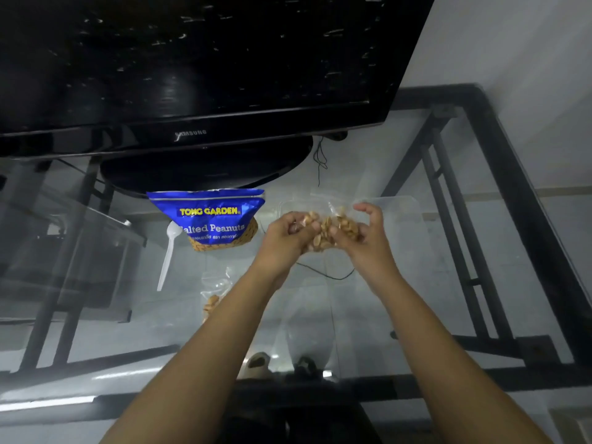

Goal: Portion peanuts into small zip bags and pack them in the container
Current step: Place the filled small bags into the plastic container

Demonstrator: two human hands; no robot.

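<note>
Head | pouch (pixel 211 219): TONG GARDEN Salted Peanuts | TV (pixel 192 75): SAMSUNG | zip bag (pixel 330 233) held

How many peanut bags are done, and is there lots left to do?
One little bag with peanuts already lies on the glass table. A second filled bag is held by the left hand and right hand, near the clear container. Left to do: both bags need packing in the container, and the blue peanut pack may still have more to portion.
</note>
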